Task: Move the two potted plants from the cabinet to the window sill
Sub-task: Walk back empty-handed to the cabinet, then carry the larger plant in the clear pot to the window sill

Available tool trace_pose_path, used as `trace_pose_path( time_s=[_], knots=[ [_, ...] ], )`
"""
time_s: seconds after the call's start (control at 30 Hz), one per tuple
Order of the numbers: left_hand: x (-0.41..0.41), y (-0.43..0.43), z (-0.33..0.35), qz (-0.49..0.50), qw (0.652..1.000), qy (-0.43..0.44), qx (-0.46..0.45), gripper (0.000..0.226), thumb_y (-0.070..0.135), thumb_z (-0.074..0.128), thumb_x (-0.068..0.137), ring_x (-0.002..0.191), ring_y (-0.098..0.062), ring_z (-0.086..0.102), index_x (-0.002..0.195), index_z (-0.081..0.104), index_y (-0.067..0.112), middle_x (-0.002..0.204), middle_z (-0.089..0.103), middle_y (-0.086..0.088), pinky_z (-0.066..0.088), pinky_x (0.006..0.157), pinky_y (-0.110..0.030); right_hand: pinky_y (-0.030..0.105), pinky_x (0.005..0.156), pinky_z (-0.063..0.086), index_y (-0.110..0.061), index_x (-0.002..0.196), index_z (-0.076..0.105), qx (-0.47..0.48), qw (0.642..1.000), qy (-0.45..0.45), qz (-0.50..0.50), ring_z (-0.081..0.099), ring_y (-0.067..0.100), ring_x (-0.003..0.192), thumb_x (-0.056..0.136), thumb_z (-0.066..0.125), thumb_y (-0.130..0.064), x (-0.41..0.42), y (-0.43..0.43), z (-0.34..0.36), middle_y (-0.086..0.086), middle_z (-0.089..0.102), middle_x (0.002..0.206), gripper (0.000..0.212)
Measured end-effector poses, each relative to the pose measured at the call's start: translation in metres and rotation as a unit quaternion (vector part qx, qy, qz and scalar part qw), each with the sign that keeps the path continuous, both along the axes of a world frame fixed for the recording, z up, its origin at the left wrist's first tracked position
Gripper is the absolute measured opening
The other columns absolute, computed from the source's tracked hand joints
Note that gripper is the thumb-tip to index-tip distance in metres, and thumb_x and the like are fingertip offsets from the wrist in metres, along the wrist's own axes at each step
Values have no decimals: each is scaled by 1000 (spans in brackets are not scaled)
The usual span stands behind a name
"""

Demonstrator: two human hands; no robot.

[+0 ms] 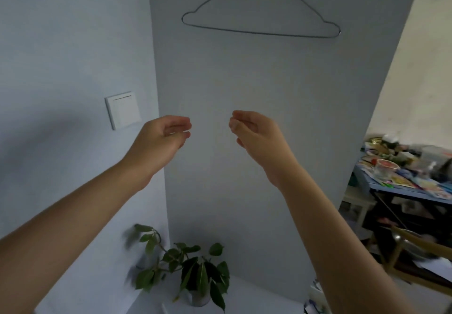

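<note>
Though our forearms fill much of the lower view and run off the bottom corners, we can follow both up to bare hands raised in front of a pale wall panel [244,81]. The left hand [161,140] is loosely curled, fingers bent toward the thumb with a narrow gap, and holds nothing. The right hand [254,134] mirrors it, fingers cupped inward, likewise with nothing in it. The two hands are near each other but apart, fingertips facing across a bare strip of panel.

Below and between our arms, low in the view, we see the potted plants on a white surface [256,299] that we take to be the cabinet top, though only a slice of it shows. The nearer plant [203,272] has dark, drooping leaves and a small pale pot [199,299] partly hidden under the foliage. Just beside it, to the left and against the wall, a second leafy plant [151,240] is smeared by blur; we cannot make out its pot at all.

Farther off, a white wall switch [123,110] sits on the left wall. Higher up, a wire hanger [259,31] hangs on the panel, its hook cut off by the top edge. At the right edge, a blue table [396,190] is heaped with clutter too small to tell apart, and part of a wooden chair [420,247] shows below it.
</note>
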State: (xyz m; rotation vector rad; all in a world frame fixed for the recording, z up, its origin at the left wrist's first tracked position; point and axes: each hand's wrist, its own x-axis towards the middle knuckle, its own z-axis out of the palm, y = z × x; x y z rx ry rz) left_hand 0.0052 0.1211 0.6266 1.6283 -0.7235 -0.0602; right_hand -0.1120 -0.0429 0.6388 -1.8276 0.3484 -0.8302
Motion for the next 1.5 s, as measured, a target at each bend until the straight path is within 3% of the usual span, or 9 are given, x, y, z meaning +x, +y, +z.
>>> trace_pose_path(
  time_s=[0.27,0.57,0.8,1.0,1.27,1.5],
  knots=[
    [3,1,5,-5,1000,-23,3,42,46,74,66,109,-6,69,105,73,33,112,76,9,48,108,-39,38,105,54,-13,136,62,7,1000,-7,-3,68,14,117,96,67,-26,-2,4,-15,5,72,128,42],
    [10,40,-35,-68,995,-52,43,54,45,78,80,113,0,65,129,66,26,121,71,14,46,105,-28,28,100,54,-11,141,58,-4,999,21,-43,68,11,112,91,72,-40,-11,54,-51,4,70,129,59],
    [19,55,-104,-97,990,-57,81,61,40,76,82,113,4,59,138,59,23,132,65,9,40,83,-11,36,113,47,-10,146,53,-21,997,62,-37,63,15,127,92,71,-42,5,79,-111,6,65,141,66],
    [37,52,-167,-103,991,-48,71,66,38,78,81,122,-7,60,140,56,19,136,63,5,42,99,-23,29,109,48,-11,150,49,-41,995,93,-9,60,12,129,92,70,-43,17,78,-183,3,62,145,69],
    [59,39,-272,-105,989,-38,93,69,40,77,81,124,-8,59,142,54,18,140,61,5,43,103,-23,9,86,45,-14,151,48,-51,992,111,0,60,8,126,90,70,-49,43,56,-283,0,61,147,74],
    [79,21,-378,-105,988,-23,108,79,44,78,76,127,-10,57,145,50,18,144,58,3,42,112,-36,7,80,49,-16,151,47,-56,988,141,14,60,11,129,88,70,-52,67,30,-390,-2,60,148,76]
  ],
)
